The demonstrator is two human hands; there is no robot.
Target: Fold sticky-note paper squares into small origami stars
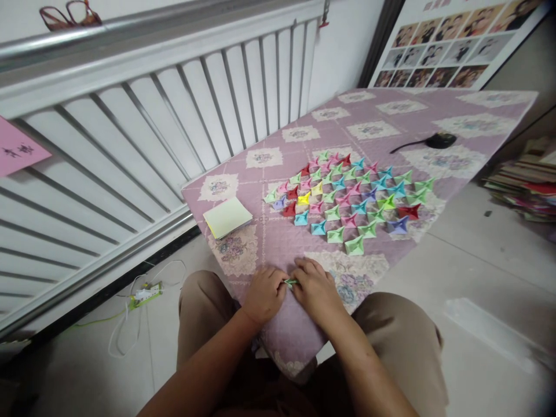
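Note:
Between my two hands, close to the table's near corner, is a small folded piece of green paper [291, 282]. My left hand [266, 292] pinches its left end, and the fingers of my right hand [316, 288] are closed on its right end. Most of the paper is hidden by my fingers. Just beyond my hands stand rows of small folded paper pieces [333, 212] with pointed tips, in green, pink, blue, red, yellow and purple. A stack of pale yellow paper squares [227, 217] lies to the left.
A purple flowered cloth [278, 243] covers the table. A black object with a strap [439, 140] rests at the far right. A white radiator [174, 116] runs along the left side. On the floor are a power strip [146, 294] and a pile of papers [521, 179].

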